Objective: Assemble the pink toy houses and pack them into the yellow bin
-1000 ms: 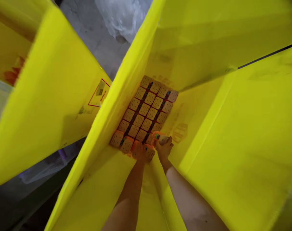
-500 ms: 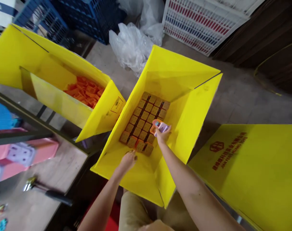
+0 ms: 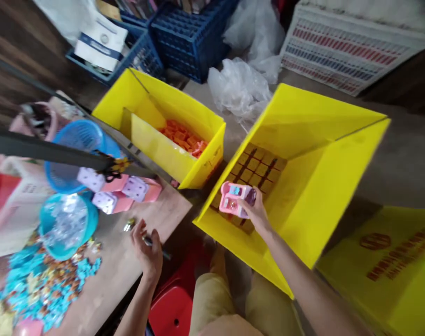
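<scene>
My right hand (image 3: 256, 212) grips a small pink-and-lilac plastic toy part (image 3: 235, 200) with blue and gold bits inside. I hold it above a tall yellow bin (image 3: 314, 196), whose floor is covered by rows of squarish orange-brown pieces (image 3: 249, 175). Over the worktable's (image 3: 119, 261) near edge, my left hand (image 3: 147, 247) is open, its fingers loosely bent and apart. Directly under it lies a hammer-like tool with a shiny metal head (image 3: 129, 224) and dark handle; the hand partly hides it, and I cannot tell whether they touch.
Pink-and-lilac blocks (image 3: 135, 189), a teal bowl (image 3: 61, 249) of clear parts and loose blue and brown pieces (image 3: 47, 289) lie on the table. Another yellow bin (image 3: 151, 130) holds orange parts. A red stool (image 3: 173, 308) stands below; a grey bar (image 3: 51, 151) crosses at left.
My left hand has left the bin and moved left to the tool at the table edge. My right hand has lifted the toy part higher. The view has swung left.
</scene>
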Demonstrator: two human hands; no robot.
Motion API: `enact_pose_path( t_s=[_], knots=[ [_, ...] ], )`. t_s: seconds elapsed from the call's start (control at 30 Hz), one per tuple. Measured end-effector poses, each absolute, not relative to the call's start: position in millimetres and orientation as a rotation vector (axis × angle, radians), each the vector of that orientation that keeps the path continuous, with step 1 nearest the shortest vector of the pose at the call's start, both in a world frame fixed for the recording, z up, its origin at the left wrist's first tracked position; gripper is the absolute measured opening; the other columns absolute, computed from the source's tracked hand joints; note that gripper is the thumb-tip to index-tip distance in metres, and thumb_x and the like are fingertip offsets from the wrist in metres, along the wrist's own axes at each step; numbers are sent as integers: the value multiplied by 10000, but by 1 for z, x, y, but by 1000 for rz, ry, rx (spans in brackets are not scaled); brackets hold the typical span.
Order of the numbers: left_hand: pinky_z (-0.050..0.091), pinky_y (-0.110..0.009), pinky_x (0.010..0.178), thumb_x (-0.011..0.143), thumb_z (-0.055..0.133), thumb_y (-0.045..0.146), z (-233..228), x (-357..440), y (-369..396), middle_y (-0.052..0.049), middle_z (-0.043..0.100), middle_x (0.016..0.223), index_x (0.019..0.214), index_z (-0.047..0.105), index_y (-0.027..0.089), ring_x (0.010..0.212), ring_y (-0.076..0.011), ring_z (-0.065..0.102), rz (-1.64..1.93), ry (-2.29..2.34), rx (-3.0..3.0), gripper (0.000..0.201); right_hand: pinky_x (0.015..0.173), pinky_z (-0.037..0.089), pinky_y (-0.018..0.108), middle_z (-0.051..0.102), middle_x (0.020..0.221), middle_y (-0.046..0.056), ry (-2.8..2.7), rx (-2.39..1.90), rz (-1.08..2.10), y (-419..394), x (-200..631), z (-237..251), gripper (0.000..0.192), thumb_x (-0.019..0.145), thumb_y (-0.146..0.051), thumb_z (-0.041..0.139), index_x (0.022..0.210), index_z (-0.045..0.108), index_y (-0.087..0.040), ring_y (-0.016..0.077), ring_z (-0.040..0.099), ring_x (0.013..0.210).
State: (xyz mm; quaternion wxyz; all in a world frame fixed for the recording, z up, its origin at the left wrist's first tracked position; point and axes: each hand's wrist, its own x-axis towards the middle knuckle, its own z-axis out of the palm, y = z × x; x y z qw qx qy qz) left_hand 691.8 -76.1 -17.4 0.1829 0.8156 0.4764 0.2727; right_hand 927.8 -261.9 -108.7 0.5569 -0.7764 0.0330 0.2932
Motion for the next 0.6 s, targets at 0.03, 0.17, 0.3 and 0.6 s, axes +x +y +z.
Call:
enact_pose_path(
  t_s=[0.03,0.17,0.3,0.6],
  knots=[
    [475,-382,832,808,522,317,-13,683,-63,-102,492,1086,1196,461,161,1007,-228,515,844,1466,2290,423,889,476,380,566,1168,134,-40,-1802,770,-246,913,-95,865,621,-500,651,1328,301,-145,254,581,1038],
    [432,-445,914,772,556,348,-4,655,-8,-133,427,1175,1279,374,143,1112,-280,437,934,1815,2187,576,894,471,395,524,1159,127,-494,-1888,840,-180,853,-49,819,627,-397,660,1344,332,-175,259,573,1018],
    [307,-528,1036,748,553,281,-8,642,56,-198,358,1316,1340,284,91,1255,-343,324,577,1826,2369,677,845,483,414,510,1135,143,-810,-2137,734,-122,810,-31,784,665,-329,649,1369,338,-182,282,562,993],
    [242,-570,1058,646,455,43,-9,636,171,-179,344,1422,1304,410,145,1363,-335,210,-613,815,3121,667,844,441,436,474,1217,175,-1269,-2425,603,-75,777,-32,730,695,-266,653,1353,347,-194,308,496,1045]
  ],
)
